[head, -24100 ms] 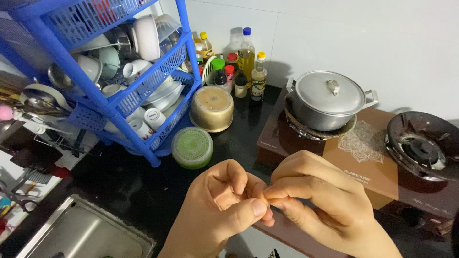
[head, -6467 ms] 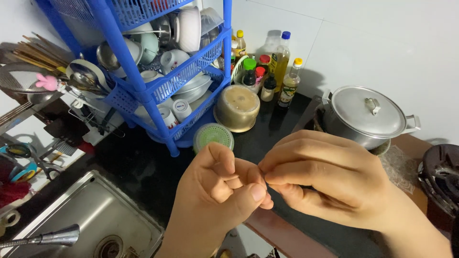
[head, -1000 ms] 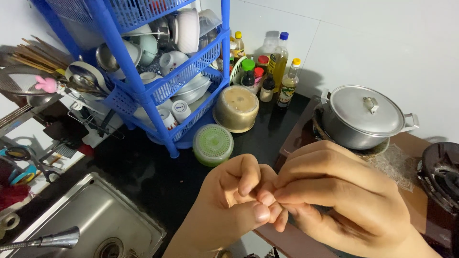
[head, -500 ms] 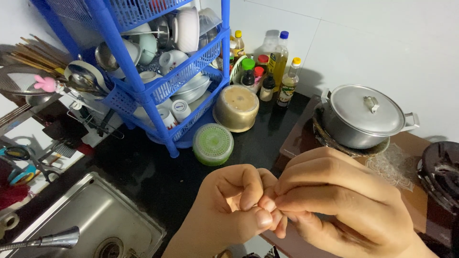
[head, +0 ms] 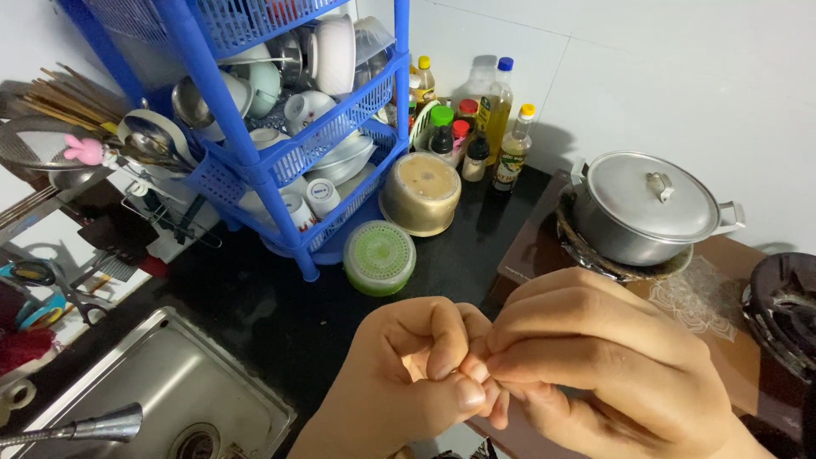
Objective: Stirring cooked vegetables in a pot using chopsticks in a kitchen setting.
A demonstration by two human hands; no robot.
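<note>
Left hand [head: 408, 382] and right hand [head: 595, 365] meet fingertip to fingertip, each grip pinched shut; any held item is hidden, presumably tiny and light. Green-lidded container [head: 379, 257] sits beyond the grip on the counter [head: 255, 297].

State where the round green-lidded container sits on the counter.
In the head view the green-lidded container sits left of centre on the dark counter, at the foot of the blue dish rack, beside the brass-coloured pot.

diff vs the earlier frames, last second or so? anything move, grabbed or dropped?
Barely anything. The left hand and right hand stay pressed together at the fingertips, sitting slightly lower in view than a second ago; whatever they pinch is hidden. Nothing taken or let go. The round green lidded container, lidded metal pot and blue plastic dish rack have not moved.
</note>
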